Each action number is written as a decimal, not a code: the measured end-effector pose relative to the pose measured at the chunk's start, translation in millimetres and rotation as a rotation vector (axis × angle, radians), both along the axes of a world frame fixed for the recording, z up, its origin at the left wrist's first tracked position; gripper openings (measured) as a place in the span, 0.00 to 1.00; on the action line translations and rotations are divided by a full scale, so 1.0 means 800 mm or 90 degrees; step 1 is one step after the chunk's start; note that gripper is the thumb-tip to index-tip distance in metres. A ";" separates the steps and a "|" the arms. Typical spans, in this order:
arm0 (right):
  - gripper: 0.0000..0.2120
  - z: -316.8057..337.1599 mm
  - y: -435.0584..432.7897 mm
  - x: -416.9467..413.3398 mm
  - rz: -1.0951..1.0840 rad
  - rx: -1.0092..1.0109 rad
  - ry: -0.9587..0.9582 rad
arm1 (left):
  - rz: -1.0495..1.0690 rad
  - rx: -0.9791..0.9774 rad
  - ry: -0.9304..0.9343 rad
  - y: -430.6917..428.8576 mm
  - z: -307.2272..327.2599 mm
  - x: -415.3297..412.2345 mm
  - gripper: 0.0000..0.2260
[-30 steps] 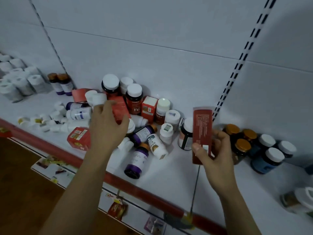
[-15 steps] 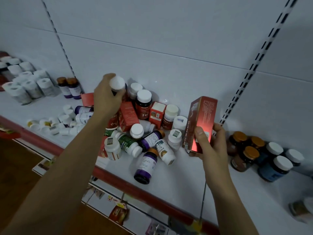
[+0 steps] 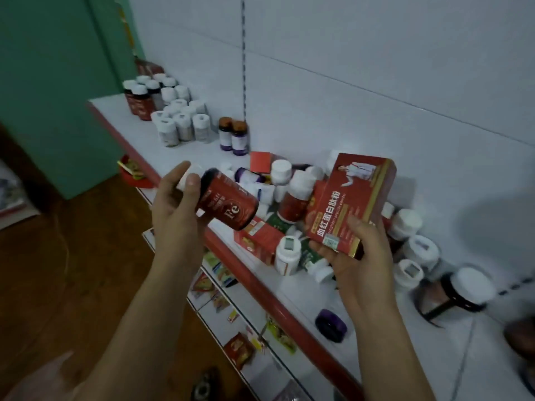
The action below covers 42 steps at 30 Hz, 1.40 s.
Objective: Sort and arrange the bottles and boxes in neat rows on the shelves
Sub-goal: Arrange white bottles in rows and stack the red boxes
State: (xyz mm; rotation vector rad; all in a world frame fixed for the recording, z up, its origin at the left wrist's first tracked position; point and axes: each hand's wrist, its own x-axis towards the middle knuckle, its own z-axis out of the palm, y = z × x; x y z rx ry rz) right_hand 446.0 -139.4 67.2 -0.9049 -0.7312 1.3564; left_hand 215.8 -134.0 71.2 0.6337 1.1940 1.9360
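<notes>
Gripping a dark red bottle round its white-capped neck, the left hand holds it in the air over the red front edge of the shelf. The bottle lies tilted, cap toward the upper left of the frame and base toward the lower right. A row of matching red bottles stands upright at the upper left, beyond the white bottles. It lies up and left of this hand, the way the cap points, so the left hand is plainly the nearer; the bottle would need turning base-down to join them. The right hand clasps the lower end of a red box, thumb on its face, above the unsorted pile at centre.
</notes>
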 end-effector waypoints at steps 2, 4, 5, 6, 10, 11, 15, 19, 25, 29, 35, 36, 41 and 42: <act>0.29 -0.002 0.015 -0.038 0.006 0.017 -0.002 | 0.034 -0.017 0.015 -0.007 -0.015 -0.045 0.16; 0.28 -0.002 0.033 -0.080 0.007 0.029 0.004 | 0.075 -0.026 0.028 -0.005 -0.022 -0.093 0.18; 0.28 -0.002 0.044 -0.104 0.012 0.031 0.007 | 0.092 -0.027 0.028 0.000 -0.025 -0.119 0.20; 0.29 -0.003 0.055 -0.130 0.018 0.030 0.006 | 0.104 -0.028 0.024 0.006 -0.029 -0.146 0.20; 0.27 -0.016 0.102 -0.251 0.000 0.004 -0.012 | 0.120 -0.049 0.032 0.043 -0.041 -0.255 0.17; 0.26 -0.019 0.116 -0.284 -0.003 -0.009 -0.012 | 0.120 -0.056 0.031 0.055 -0.042 -0.285 0.17; 0.18 -0.030 0.165 -0.409 -0.002 -0.054 -0.028 | 0.097 -0.079 0.009 0.106 -0.042 -0.403 0.18; 0.16 -0.028 0.212 -0.503 0.003 -0.078 -0.056 | 0.113 -0.096 0.044 0.168 -0.034 -0.495 0.19; 0.15 -0.031 0.296 -0.584 -0.020 -0.045 -0.101 | 0.064 -0.100 0.212 0.331 -0.038 -0.591 0.20; 0.16 -0.030 0.363 -0.622 -0.039 -0.020 -0.129 | 0.000 -0.083 0.411 0.443 -0.059 -0.626 0.23; 0.20 -0.018 0.454 -0.686 -0.101 0.002 -0.160 | -0.131 -0.072 0.570 0.536 -0.093 -0.660 0.27; 0.20 -0.015 0.469 -0.698 -0.108 0.014 -0.169 | -0.160 -0.072 0.597 0.543 -0.099 -0.666 0.29; 0.18 -0.002 0.516 -0.758 -0.120 0.052 -0.205 | -0.185 -0.053 0.522 0.544 -0.089 -0.710 0.23; 0.18 -0.001 0.522 -0.770 -0.108 0.065 -0.214 | -0.172 -0.038 0.494 0.547 -0.075 -0.724 0.19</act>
